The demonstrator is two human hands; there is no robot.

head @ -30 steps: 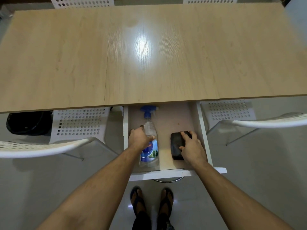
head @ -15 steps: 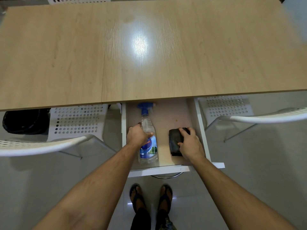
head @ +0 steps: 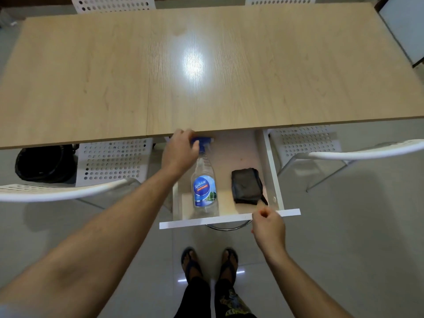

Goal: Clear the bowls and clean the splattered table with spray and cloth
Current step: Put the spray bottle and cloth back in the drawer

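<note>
- The left hand (head: 181,149) reaches deep into the open drawer (head: 229,218), fingers curled round the blue trigger head of the spray bottle (head: 204,187).
- The right hand (head: 268,226) pinches the drawer's white front edge.
- A bare wooden table (head: 206,65) stretches beyond both hands; white perforated chairs (head: 114,164) flank it on a pale tiled floor.
- The folded dark cloth (head: 246,187) lies just beyond the right hand, untouched.

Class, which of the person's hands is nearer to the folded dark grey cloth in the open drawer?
Right. The right hand is at the drawer's white front edge, just in front of the folded dark grey cloth; the left hand is at the spray bottle's blue head, farther off.
</note>
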